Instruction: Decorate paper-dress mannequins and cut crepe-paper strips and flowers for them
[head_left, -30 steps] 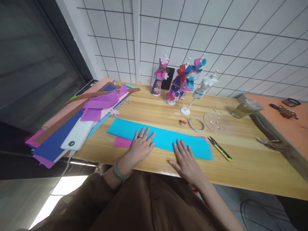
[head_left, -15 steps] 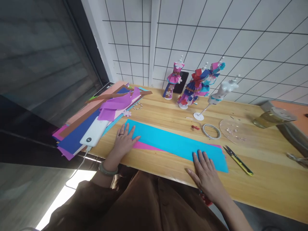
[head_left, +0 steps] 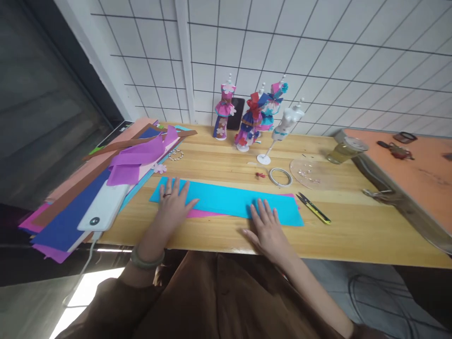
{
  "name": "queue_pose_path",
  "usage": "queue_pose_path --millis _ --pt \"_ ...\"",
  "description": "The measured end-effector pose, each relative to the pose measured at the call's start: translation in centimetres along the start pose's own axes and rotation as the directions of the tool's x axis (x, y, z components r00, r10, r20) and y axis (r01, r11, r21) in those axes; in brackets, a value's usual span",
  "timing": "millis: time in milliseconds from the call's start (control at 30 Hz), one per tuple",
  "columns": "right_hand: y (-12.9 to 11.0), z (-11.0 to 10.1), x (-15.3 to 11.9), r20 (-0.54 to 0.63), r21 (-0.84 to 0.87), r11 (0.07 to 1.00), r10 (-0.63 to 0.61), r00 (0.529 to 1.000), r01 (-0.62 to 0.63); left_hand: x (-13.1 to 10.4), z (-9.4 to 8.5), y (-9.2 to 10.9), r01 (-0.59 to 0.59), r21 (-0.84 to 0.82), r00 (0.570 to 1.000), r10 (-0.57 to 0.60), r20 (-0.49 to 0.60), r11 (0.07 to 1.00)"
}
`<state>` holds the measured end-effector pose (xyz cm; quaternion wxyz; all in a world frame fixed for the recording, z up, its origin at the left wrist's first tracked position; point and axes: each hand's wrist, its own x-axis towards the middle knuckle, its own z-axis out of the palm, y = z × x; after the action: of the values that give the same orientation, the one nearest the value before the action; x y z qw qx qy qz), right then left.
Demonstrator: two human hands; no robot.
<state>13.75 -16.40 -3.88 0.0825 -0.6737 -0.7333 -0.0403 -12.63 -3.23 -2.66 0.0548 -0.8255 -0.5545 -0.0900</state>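
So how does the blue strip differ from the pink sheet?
The blue strip lies on top, with the left hand and right hand resting on it; the pink sheet lies underneath. Most of the blue strip shows, while the pink sheet only peeks out past it, its full size hidden. Both lie flat on the wooden table.

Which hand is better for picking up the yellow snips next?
Probably the right hand: it rests on the blue sheet near the end by the yellow snips. The left hand rests near the opposite end, farther away.
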Motion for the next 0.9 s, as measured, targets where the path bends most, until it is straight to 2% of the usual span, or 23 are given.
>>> queue_pose_path --millis 67,133,233,367,533,667,733,833,900 --pt "-1.5 0.0 1.0 0.018 0.030 0.998 -0.053 0.998 0.052 0.3 0.3 2.4 -0.123 -0.033 0.992 0.123 0.015 0.992" --pt "-2.5 0.3 1.6 0.031 0.052 0.997 -0.064 0.997 0.063 0.2 0.9 4.4 -0.194 -0.065 0.979 0.197 0.043 0.979" --pt "-2.5 0.9 1.3 0.039 0.043 0.999 0.007 0.999 -0.009 0.0 1.7 5.7 -0.193 -0.093 0.974 0.202 0.100 0.977" --pt "0.2 1.4 -1.1 0.023 -0.035 0.983 0.183 0.983 -0.182 -0.2 2.1 5.4 -0.183 -0.093 0.973 0.194 0.126 0.979" --pt "4.3 1.2 -4.6 0.004 -0.139 0.922 0.366 0.931 -0.362 -0.1 2.0 5.3 -0.181 -0.080 0.973 0.191 0.130 0.980" --pt "4.6 0.8 -4.2 0.024 -0.186 0.867 0.474 0.880 -0.462 -0.1 2.2 5.4 -0.176 -0.069 0.976 0.184 0.119 0.982" --pt "3.7 0.7 -2.9 0.004 -0.182 0.864 0.478 0.878 -0.470 -0.1 2.2 5.4 -0.177 -0.066 0.977 0.183 0.111 0.982" --pt "2.5 0.7 -0.9 0.010 -0.132 0.922 0.369 0.929 -0.365 -0.1 2.1 5.3 -0.182 -0.067 0.976 0.188 0.107 0.981" --pt "2.5 0.8 -0.1 0.047 -0.086 0.950 0.304 0.951 -0.300 -0.2 2.0 5.3 -0.181 -0.070 0.977 0.188 0.100 0.981"
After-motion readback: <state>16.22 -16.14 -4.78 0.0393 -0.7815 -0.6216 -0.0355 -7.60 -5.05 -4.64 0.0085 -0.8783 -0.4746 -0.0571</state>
